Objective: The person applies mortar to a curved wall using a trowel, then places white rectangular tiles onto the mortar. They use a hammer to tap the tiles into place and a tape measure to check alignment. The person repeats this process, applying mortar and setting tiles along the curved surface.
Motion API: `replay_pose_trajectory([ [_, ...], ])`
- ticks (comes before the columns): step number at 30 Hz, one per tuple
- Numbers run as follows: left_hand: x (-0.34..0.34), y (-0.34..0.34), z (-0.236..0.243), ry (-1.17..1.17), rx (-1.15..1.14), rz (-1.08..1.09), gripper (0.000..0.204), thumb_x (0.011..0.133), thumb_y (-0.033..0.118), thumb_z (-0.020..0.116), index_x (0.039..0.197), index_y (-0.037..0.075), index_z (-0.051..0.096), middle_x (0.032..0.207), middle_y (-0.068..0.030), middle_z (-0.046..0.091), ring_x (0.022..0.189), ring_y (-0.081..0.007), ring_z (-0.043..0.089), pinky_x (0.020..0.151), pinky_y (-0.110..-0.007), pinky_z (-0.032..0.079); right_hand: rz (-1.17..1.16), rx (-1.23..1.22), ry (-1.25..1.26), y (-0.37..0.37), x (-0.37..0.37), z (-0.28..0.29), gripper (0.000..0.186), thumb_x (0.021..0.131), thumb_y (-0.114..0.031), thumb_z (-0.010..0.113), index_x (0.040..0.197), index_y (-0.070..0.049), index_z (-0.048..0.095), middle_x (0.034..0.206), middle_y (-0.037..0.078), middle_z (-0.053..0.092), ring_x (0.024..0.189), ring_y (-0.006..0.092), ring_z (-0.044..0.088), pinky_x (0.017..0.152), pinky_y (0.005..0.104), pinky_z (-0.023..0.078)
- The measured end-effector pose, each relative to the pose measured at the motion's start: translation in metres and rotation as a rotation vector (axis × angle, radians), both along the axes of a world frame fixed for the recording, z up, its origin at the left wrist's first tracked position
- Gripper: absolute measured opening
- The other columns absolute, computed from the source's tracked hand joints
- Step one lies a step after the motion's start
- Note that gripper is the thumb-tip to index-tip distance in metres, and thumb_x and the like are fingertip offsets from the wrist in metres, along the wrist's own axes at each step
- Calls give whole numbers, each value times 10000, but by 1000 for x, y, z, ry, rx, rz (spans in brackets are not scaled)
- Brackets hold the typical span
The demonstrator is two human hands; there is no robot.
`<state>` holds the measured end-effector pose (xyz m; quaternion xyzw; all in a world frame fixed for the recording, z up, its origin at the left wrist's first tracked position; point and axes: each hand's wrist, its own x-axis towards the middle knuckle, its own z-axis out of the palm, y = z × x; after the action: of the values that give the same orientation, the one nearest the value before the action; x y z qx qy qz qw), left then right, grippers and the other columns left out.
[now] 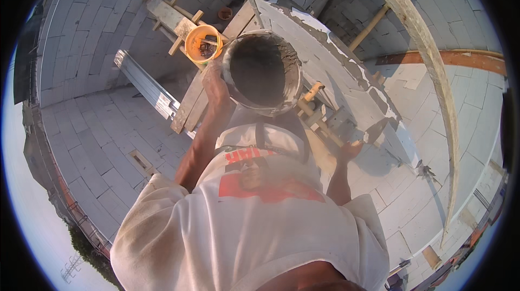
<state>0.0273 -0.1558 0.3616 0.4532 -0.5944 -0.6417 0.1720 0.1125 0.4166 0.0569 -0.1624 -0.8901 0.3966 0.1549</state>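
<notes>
A large round bucket (294, 69), its rim caked with grey mortar (257, 71), stands directly in front of me. My left hand (213, 74) is at its left side, just below a small orange bucket (199, 35) that has dark items inside. Its fingers are partly hidden, so whether they grip a rim is unclear. Lower on the right, my right hand (348, 152) is beside a grey mortar-smeared tool (342, 122), which looks like a scoop or trowel. Whether these fingers hold its handle does not show clearly.
A mortar-streaked block wall (330, 47) runs diagonally on the right. In front of it arches a pale wooden strip (428, 47). Planks (192, 101) and metal profiles (146, 82) lie at the left. Wooden scaffold pieces (168, 17) stand behind the orange bucket.
</notes>
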Motion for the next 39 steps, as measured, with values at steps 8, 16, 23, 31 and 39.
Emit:
replay_pose_trajectory([
  [8, 22, 31, -23, -96, -56, 114, 631, 1055, 565, 492, 1118, -40, 659, 964, -178, 686, 932, -300, 641, 854, -418, 494, 491, -72, -935, -98, -25, 172, 643, 878, 8, 597, 1482, 18, 379, 1284, 196, 553, 1169, 303, 561, 1048, 424, 430],
  [16, 55, 54, -20, 0, 139, 314, 551, 1035, 504, 517, 1292, 39, 661, 1129, -235, 723, 1103, -417, 671, 968, -481, 498, 986, 243, -1183, -150, -150, 188, 642, 879, -50, 624, 1479, 2, 401, 1236, 184, 580, 1097, 291, 587, 971, 416, 456],
  [23, 53, 57, -40, -118, 98, 416, 626, 1031, 573, 510, 1150, -24, 654, 1006, -288, 697, 993, -441, 681, 884, -513, 499, 1117, 404, -1272, -187, -189, 195, 645, 880, -101, 648, 1477, -11, 421, 1194, 174, 603, 1034, 280, 609, 905, 408, 478],
  [31, 78, 38, -64, -180, 103, 423, 565, 1036, 533, 517, 1075, -18, 638, 929, -257, 690, 917, -407, 671, 840, -492, 498, 1115, 427, -1278, -207, -179, 193, 650, 881, -159, 674, 1474, -26, 443, 1145, 162, 630, 962, 267, 634, 829, 400, 504],
  [39, 81, 8, -80, -13, 157, 419, 526, 1098, 472, 468, 1204, -12, 643, 1063, -70, 659, 981, -171, 598, 857, -344, 500, 906, 251, -1306, -182, -144, 194, 658, 882, -216, 701, 1471, -42, 465, 1097, 150, 657, 890, 254, 660, 753, 392, 529],
])
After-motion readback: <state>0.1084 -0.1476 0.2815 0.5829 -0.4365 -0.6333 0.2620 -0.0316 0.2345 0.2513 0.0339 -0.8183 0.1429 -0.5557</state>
